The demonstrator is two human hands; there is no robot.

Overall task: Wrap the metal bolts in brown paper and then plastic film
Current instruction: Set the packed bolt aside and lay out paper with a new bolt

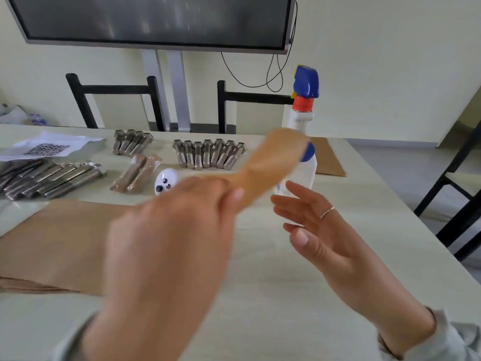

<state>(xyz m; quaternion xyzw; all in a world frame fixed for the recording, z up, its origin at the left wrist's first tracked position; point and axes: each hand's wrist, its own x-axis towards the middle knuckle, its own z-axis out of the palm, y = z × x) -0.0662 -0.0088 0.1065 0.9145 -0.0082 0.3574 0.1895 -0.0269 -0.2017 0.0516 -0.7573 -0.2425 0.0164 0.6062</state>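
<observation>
My left hand (182,230) is raised over the table and pinches a brown paper sheet (270,165), which sticks up and to the right, blurred. My right hand (317,227) hovers just right of it, fingers spread and straight, holding nothing. Bare metal bolts lie in a row (209,153) at the table's middle back, with a smaller group (131,144) to their left. Two bolts wrapped in brown paper and film (136,173) lie in front of that group. A pile of film-wrapped bolts (49,178) lies at the left.
A stack of brown paper (59,243) covers the near left of the table. A white spray bottle with a blue head (304,100) and a smaller white bottle (308,168) stand behind the paper. More brown sheets (328,157), a white tape dispenser (164,183), a QR-code sheet (48,148), chairs behind.
</observation>
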